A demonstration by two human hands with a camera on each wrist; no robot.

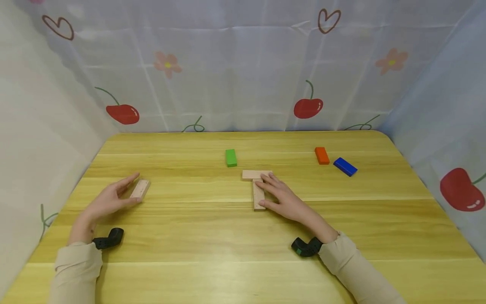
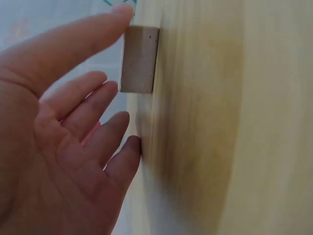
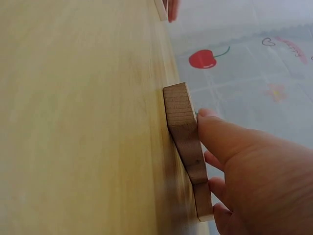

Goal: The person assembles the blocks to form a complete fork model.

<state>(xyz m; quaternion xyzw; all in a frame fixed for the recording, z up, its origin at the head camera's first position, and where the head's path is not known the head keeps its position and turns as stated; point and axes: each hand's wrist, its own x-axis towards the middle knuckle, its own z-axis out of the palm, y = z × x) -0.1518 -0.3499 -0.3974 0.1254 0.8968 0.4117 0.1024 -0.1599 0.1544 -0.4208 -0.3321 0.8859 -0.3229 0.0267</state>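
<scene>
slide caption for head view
Left hand by a plain block; right hand at two plain blocks forming a T, green block beyond.

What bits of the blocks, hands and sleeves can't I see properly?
Head view: right end of the crosswise wooden block, partly behind the right hand.
Head view: left sleeve and right sleeve, cut off by bottom edge.
Left wrist view: back of the lone wooden block, hidden behind its front.
Right wrist view: left hand, blurred, cut off by the top edge.

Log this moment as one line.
Left grip: open beside wooden block | Right grip: touching crossbar block, stem block of T | Beyond: green block, orange-red block, blue block
</scene>
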